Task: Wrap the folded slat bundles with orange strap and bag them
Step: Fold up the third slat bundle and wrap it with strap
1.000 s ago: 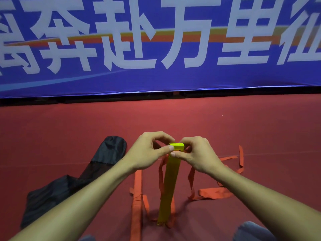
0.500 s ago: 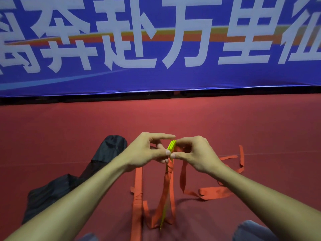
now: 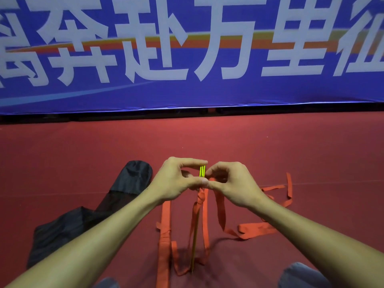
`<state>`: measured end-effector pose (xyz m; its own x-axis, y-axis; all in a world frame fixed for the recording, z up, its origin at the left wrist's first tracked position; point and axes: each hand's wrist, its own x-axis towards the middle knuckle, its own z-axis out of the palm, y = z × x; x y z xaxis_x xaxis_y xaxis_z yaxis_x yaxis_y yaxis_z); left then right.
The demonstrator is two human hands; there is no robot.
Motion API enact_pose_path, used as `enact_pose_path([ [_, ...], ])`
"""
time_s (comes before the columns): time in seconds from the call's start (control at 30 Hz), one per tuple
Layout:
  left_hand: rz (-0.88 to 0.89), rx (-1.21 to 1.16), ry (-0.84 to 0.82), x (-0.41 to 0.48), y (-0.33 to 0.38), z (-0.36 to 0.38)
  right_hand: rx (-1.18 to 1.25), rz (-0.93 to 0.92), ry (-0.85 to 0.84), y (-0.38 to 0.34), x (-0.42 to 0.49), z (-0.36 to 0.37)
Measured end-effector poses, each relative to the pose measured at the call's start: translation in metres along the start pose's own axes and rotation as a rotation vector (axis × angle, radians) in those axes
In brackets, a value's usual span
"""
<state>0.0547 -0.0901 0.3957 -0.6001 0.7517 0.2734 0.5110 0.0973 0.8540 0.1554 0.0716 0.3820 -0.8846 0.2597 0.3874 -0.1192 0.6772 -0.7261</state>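
A bundle of yellow-green slats stands upright on the red floor, seen edge-on, its foot near the bottom centre. My left hand and my right hand both pinch its top end between thumb and fingers. Orange strap hangs twisted down along the bundle, and more of it trails in loops on the floor to the right and left. A black bag lies flat on the floor to the left, its mouth pointing away from me.
A big blue banner with white characters closes off the far side, above a dark gap. Red floor stretches between it and my hands. My knees show at the bottom edge.
The slat bundle has turned about its long axis, from its broad face toward me to edge-on. The strap hanging from it swung with it. Both hands stayed at the top.
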Motion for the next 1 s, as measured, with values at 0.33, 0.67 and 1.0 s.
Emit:
enact_pose_path([
  [0.33,0.180,0.091,0.197,-0.002,-0.008,0.020,0.014,-0.071,-0.124,0.001,0.002,-0.005],
  [0.67,0.093,-0.131,0.218,-0.001,-0.009,0.022,0.039,-0.064,-0.088,0.005,0.000,0.001],
  [1.0,0.018,-0.275,-0.083,0.000,-0.012,0.000,0.012,0.003,-0.085,0.005,0.000,0.001],
])
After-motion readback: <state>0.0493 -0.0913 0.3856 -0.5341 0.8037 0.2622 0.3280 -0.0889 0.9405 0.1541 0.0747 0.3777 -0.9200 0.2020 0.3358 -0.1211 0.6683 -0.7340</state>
